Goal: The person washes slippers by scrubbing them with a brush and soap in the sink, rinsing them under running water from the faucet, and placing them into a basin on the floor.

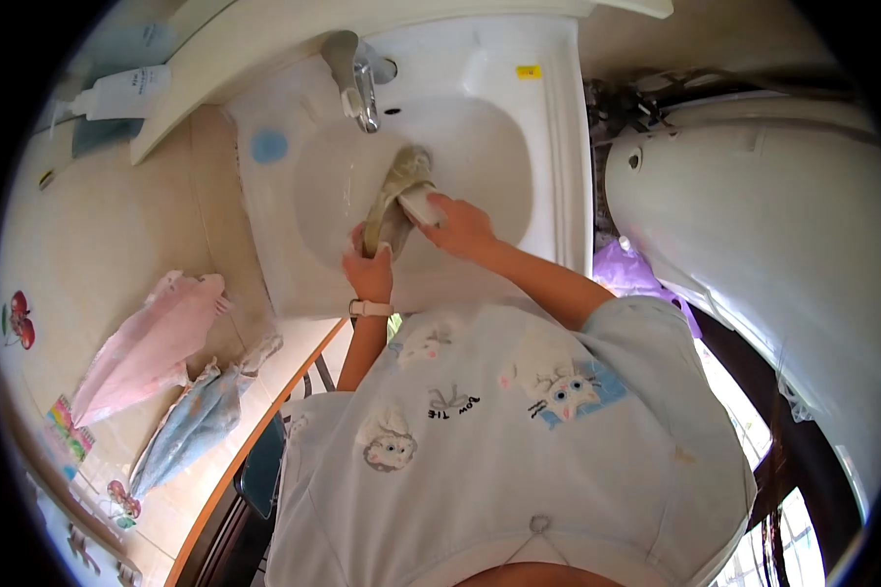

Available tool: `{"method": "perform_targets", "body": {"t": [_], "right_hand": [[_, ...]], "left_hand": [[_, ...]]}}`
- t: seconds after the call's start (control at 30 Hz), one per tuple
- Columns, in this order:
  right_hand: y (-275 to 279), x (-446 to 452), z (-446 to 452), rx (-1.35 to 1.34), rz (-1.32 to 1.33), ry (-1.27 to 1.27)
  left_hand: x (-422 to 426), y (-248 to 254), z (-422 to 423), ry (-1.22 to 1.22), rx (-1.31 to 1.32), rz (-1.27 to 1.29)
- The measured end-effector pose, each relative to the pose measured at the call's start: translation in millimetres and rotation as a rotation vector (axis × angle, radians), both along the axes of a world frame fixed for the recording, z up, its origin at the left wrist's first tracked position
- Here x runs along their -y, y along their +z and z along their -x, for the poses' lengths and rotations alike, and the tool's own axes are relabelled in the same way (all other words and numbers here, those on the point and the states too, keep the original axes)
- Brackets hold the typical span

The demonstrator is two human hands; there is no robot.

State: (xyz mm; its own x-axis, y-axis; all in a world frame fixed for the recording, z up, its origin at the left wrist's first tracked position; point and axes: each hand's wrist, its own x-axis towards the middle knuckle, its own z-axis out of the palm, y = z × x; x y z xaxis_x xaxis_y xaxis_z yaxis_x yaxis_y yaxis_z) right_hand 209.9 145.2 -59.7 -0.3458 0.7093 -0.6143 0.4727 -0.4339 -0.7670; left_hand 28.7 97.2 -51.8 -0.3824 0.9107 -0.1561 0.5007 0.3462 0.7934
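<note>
Over the white sink (313, 279), my left hand (369, 266) is closed around the near end of an olive-green shoe (401, 181). The shoe lies lengthwise, its wet, foam-streaked toe pointing toward the faucet. My right hand (457, 227) comes in from the right, closed on a small white block (420, 205) that touches the shoe at its opening. Whether that block is soap or a brush, I cannot make out. A pale pink watch band circles my left wrist.
A chrome faucet (360, 88) hangs over the basin's far side. On the sink's left ledge is a round blue piece (269, 146). Pink (152, 342) and blue cloths (191, 426) hang on the left wall. A white appliance (754, 215) stands at right, beside a purple bag (628, 269).
</note>
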Motion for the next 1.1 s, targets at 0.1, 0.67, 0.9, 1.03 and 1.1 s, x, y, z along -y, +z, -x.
{"method": "perform_targets", "body": {"t": [0.1, 0.67, 0.9, 1.03, 1.1], "right_hand": [[-3, 24, -12, 0.137, -0.541, 0.156], [-14, 28, 29, 0.16, -0.563, 0.231], [-12, 16, 29, 0.272, -0.327, -0.078], [-3, 28, 13, 0.228, -0.562, 0.265], [-27, 0, 1, 0.364, -0.201, -0.198]], "left_hand": [[-5, 11, 10, 0.0, -0.175, -0.015], [-16, 1, 17, -0.263, -0.215, 0.197], [-1, -20, 20, -0.23, -0.348, 0.03], [-2, -15, 19, -0.201, -0.273, 0.037], [-3, -10, 20, -0.182, -0.305, 0.166]]}}
